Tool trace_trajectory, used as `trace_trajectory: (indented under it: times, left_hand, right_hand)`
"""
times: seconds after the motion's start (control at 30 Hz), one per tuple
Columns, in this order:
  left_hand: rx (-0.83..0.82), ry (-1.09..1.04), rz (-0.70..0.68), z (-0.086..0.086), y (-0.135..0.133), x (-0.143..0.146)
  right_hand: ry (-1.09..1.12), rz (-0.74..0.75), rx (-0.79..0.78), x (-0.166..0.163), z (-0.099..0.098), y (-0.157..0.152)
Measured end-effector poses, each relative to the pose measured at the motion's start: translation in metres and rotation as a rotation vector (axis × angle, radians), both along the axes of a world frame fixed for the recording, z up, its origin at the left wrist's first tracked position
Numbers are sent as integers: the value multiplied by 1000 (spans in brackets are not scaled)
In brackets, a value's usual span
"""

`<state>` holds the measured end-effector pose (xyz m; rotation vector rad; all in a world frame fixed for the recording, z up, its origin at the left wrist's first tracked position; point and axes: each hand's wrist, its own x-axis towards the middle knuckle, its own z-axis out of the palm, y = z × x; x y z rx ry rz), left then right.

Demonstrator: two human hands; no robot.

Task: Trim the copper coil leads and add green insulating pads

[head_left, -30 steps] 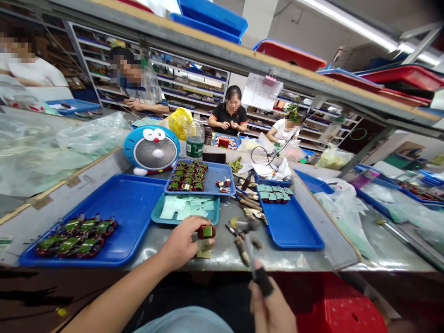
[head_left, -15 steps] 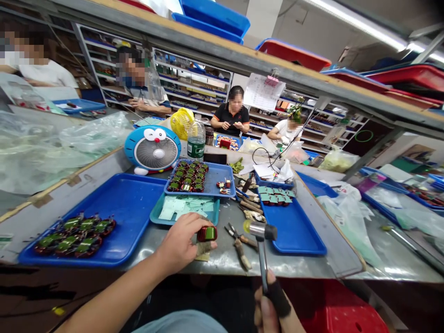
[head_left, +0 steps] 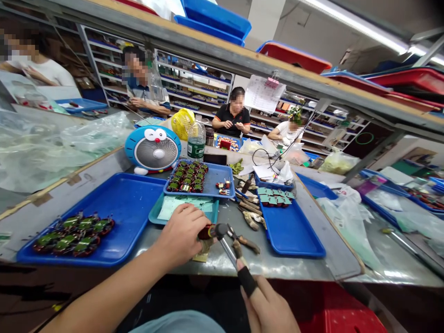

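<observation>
Head view: left hand (head_left: 182,231) pinching a wound coil (head_left: 204,232) near the worktop's (head_left: 291,267) near edge. Right hand (head_left: 269,300) wrapped round the hammer (head_left: 230,253) handle, hammer head at the coil's right side; can't tell contact. Pliers (head_left: 248,243) just right. Left blue tray (head_left: 138,199): more coils (head_left: 83,225) at its near-left corner.

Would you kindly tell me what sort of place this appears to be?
Probably an electronics assembly workshop: wire-wound coils sit grouped in a blue tray, shelving racks line the background, and several people are stationed beyond the metal workbench.
</observation>
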<state>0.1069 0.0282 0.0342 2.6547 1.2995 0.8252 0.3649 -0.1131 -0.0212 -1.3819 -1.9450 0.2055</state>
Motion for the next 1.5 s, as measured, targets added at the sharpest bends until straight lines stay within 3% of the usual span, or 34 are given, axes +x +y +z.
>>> trace_trajectory:
  times: [0.2,0.3,0.5,0.6,0.77,0.87,0.97,1.03,1.1,1.2,1.33,1.5]
  left_hand:
    - [43,82,42,11,-1,2]
    - [49,96,45,14,-3,5]
    - [53,75,41,15,0,4]
    - [20,32,27,7,3,-1]
    - [-608,-317,75,-8,10,-12]
    - [-790,-487,38,-3,12,-11]
    - [-832,-565,-36,9,12,0]
    - [-852,-614,-47,14,12,11]
    - [-876,-684,-64,15,14,22]
    - [-887,-694,-44,10,15,31]
    - [-871,-707,-39,7,18,26]
    - [-957,-735,-72,9,21,20]
  right_hand:
    - [-188,58,173,13,22,10]
    - [-284,175,123,13,21,15]
    - [-268,170,15,9,15,20]
    - [-79,176,-157,16,12,34]
    - [264,-96,-422,40,-4,90]
    - [296,-135,-408,42,-10,120]
    - [396,-101,-365,16,-8,123]
    - [559,20,-396,-16,-3,113]
    - [914,220,-458,-48,3,103]
    - [1389,301,-509,-80,8,97]
    - [1503,208,-518,-86,7,100]
    - [1524,209,-538,-84,4,98]
